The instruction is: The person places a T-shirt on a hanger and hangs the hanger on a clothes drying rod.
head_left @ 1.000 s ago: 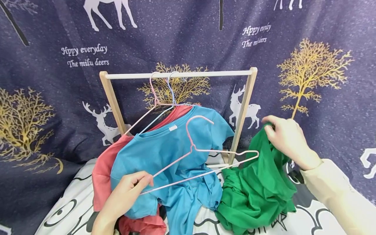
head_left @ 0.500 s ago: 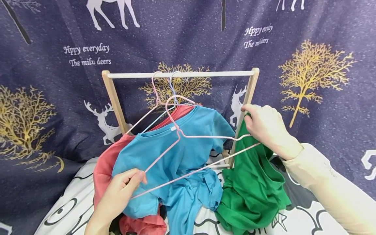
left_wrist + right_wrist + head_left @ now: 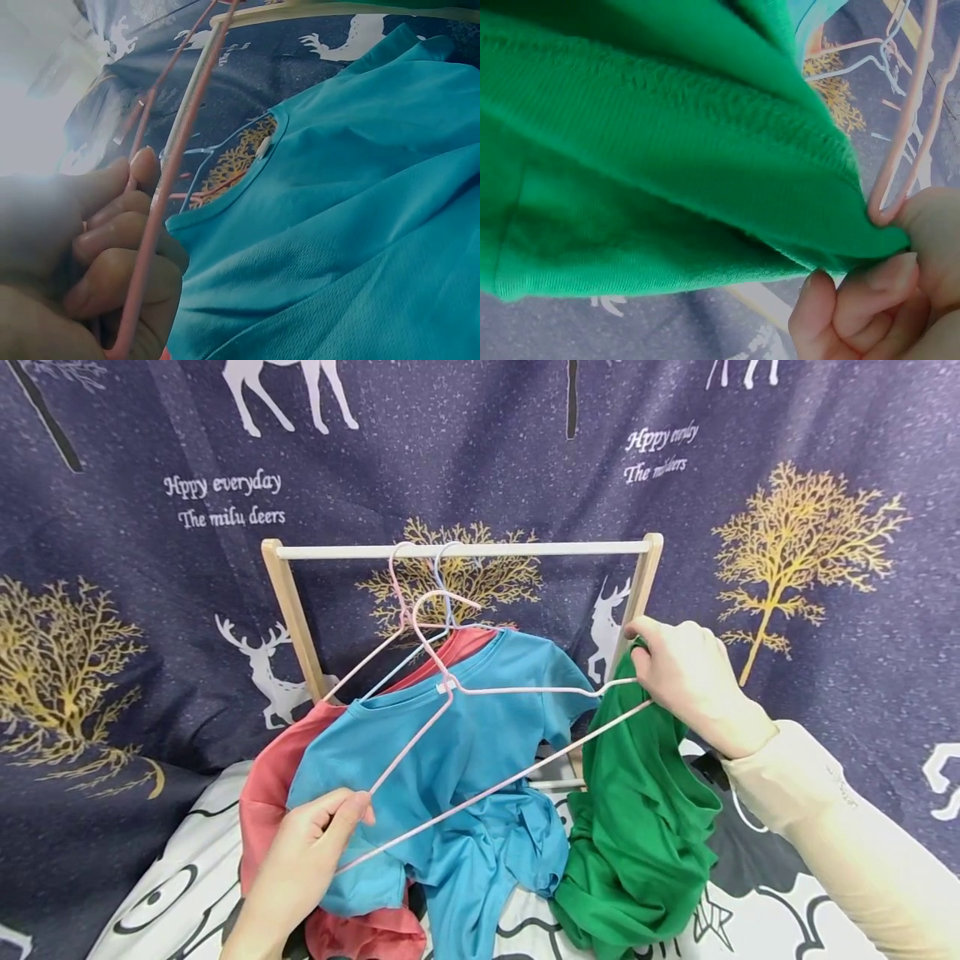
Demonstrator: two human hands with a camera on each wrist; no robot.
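My left hand (image 3: 303, 852) grips the left end of a pink wire hanger (image 3: 517, 691), holding it tilted in front of the rack, hook up. A green garment (image 3: 637, 827) hangs from my right hand (image 3: 693, 681), its lower part bunched on the bedding. In the right wrist view, my thumb and fingers pinch the garment's hemmed edge (image 3: 780, 217). The hanger's right end meets the green cloth right beside the thumb; whether it sits inside the opening I cannot tell. Curled left fingers (image 3: 112, 240) surround the hanger wire in the left wrist view.
Behind the held hanger stands a small rack with a white bar (image 3: 540, 549) and wooden posts (image 3: 292, 618). A blue T-shirt (image 3: 495, 727) and a red shirt (image 3: 270, 785) hang there on hangers. White patterned bedding (image 3: 172, 852) lies below a dark printed curtain (image 3: 480, 443).
My right hand has moved left and up, lifting the green garment to the hanger's right end. The hanger has shifted up and left, its hook now higher before the blue shirt's collar.
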